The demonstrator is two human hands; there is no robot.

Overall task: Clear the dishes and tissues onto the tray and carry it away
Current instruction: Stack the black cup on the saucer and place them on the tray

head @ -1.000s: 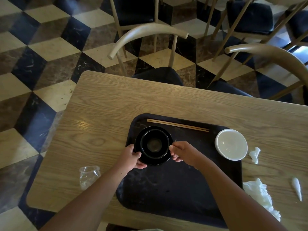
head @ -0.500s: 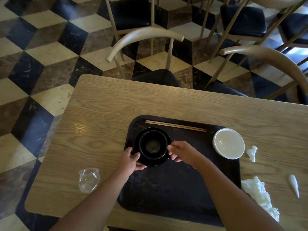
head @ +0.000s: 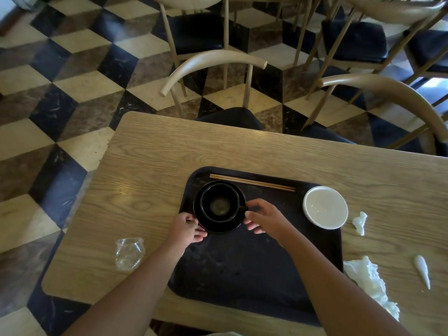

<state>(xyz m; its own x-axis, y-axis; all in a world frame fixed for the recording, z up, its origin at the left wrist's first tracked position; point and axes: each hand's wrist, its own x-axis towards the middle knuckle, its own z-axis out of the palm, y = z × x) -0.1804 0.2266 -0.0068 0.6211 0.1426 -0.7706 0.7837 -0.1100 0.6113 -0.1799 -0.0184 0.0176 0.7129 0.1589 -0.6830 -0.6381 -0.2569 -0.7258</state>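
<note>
A black tray [head: 242, 275] lies on the wooden table [head: 157, 166]. At its far left stands a black cup [head: 219, 202] on a black saucer [head: 218, 228]. My left hand [head: 186, 229] pinches the saucer's near-left rim. On the opposite side, my right hand [head: 264, 219] holds the right rim beside the cup's handle. Wooden chopsticks [head: 252, 182] lie along the tray's far edge. A white bowl [head: 324, 207] sits at its far right corner. On the table to the right lie a small tissue [head: 360, 221], a large crumpled tissue [head: 368, 284] and a twisted tissue [head: 423, 270].
A crumpled clear plastic cup [head: 128, 253] lies on the table left of the tray. Two wooden chairs [head: 213, 61] [head: 388, 90] with dark seats stand at the table's far side, more chairs behind them. The floor is chequered tile.
Both hands have stayed at the saucer's rim, and the cup and saucer remain at the tray's far left. The fingers of my right hand have spread slightly.
</note>
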